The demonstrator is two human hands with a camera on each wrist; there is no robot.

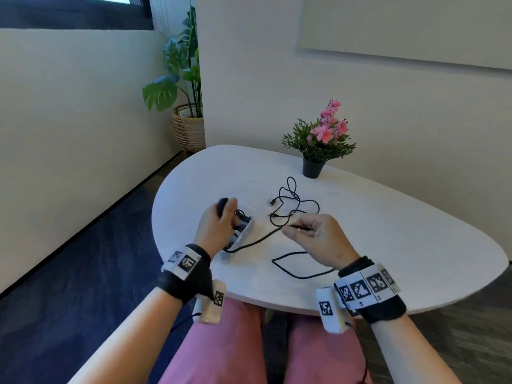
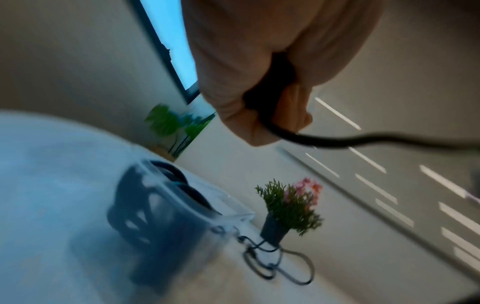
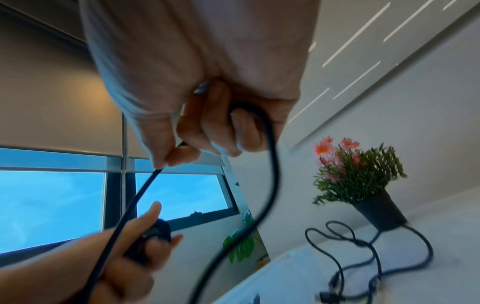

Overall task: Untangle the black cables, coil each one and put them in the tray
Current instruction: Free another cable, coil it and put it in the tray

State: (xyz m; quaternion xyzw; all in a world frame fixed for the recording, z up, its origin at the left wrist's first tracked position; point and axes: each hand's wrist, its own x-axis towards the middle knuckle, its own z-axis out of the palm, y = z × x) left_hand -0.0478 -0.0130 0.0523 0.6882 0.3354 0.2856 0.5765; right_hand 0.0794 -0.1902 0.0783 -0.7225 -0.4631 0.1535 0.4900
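Observation:
My left hand [image 1: 219,225] grips a small coil of thick black cable [image 1: 222,205] just above the clear tray [image 1: 247,230], which holds coiled black cables [image 2: 155,209]. The same cable runs right across the table to my right hand [image 1: 304,231], which pinches it between thumb and fingertips [image 3: 166,160]. Past that hand it hangs in a loose loop [image 1: 302,275] near the table's front edge. A second, thinner black cable [image 1: 293,200] lies tangled behind my right hand, with its plugs showing.
A small black pot of pink flowers [image 1: 318,142] stands at the back of the white oval table [image 1: 388,231], just beyond the thin cable. A large leafy plant in a wicker basket [image 1: 185,126] stands on the floor in the corner.

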